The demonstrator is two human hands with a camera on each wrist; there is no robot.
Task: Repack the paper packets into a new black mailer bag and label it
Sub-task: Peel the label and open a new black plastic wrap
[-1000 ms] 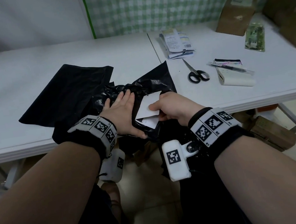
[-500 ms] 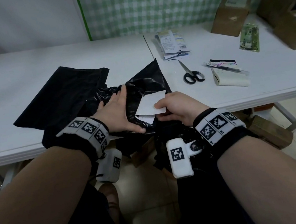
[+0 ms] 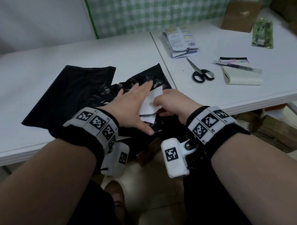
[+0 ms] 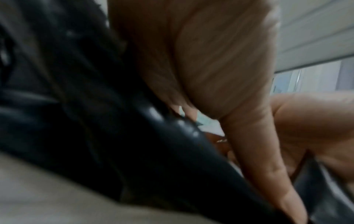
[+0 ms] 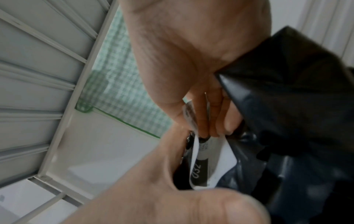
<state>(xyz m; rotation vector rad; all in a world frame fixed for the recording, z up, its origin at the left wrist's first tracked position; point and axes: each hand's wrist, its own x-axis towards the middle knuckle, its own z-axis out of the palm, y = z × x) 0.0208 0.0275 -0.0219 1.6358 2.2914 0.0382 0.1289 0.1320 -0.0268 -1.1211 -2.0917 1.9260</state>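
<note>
A crumpled black mailer bag [image 3: 155, 77] lies at the table's near edge and hangs over it. My left hand [image 3: 135, 102] presses flat on it with straight fingers; the left wrist view shows the palm [image 4: 210, 60] against glossy black plastic [image 4: 134, 144]. My right hand [image 3: 169, 103] pinches a white printed label [image 3: 150, 103] that curls up off the bag. In the right wrist view the fingertips [image 5: 210, 128] grip the label [image 5: 210, 163] beside the dark bag [image 5: 296, 91]. A flat black mailer bag [image 3: 69, 92] lies to the left. Paper packets [image 3: 180, 42] are stacked at the back.
Scissors [image 3: 200, 73] lie right of the crumpled bag. Beyond them sit a notepad [image 3: 241, 79] with a pen on it, a green packet [image 3: 263, 35] and a cardboard box [image 3: 242, 11]. More boxes stand at the far right and on the floor under the table.
My left hand has slid forward and right over the crumpled bag and now overlaps the label's left edge. My right hand keeps its pinch on the label.
</note>
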